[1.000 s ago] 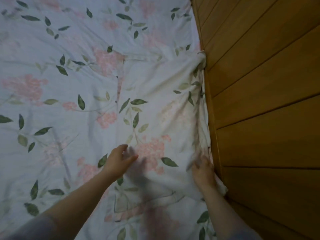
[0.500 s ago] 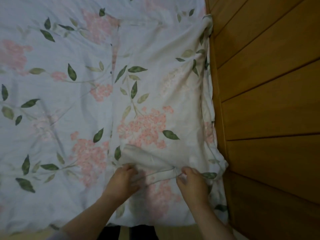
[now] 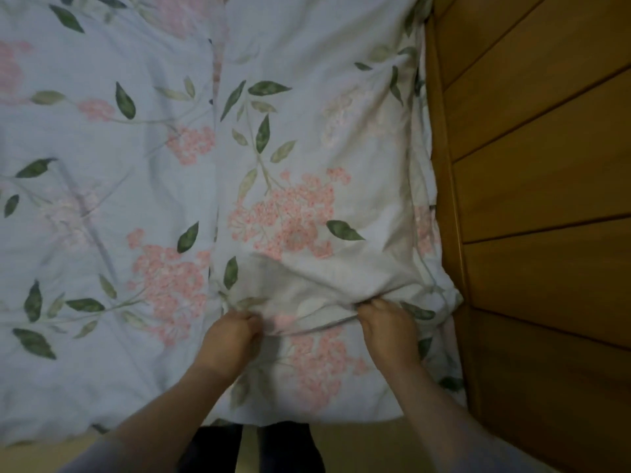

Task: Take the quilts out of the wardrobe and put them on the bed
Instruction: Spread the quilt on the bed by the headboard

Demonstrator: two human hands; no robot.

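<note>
Both hands have left the flat cloth where they lay a second ago and now meet at a raised fold (image 3: 307, 288) of the quilt (image 3: 136, 172), low in the view. At about 6 o'clock the left hand (image 3: 228, 336) has its grip clamped on the fold's left end, fingers curled into the bunched cloth. Toward 5 o'clock the right hand (image 3: 387, 327) has its grip clamped on the fold's right end, knuckles up. The two hands are apart, with the fold stretched between them.

Pale, with pink flower clusters and green leaves, the quilt lies spread from 9 o'clock across to 2 o'clock. Its right edge is bunched against the wooden panelling (image 3: 546, 172) at 3 o'clock. Beyond its near edge, at 6 o'clock, show a strip of floor (image 3: 358, 435) and dark trouser legs (image 3: 283, 448).
</note>
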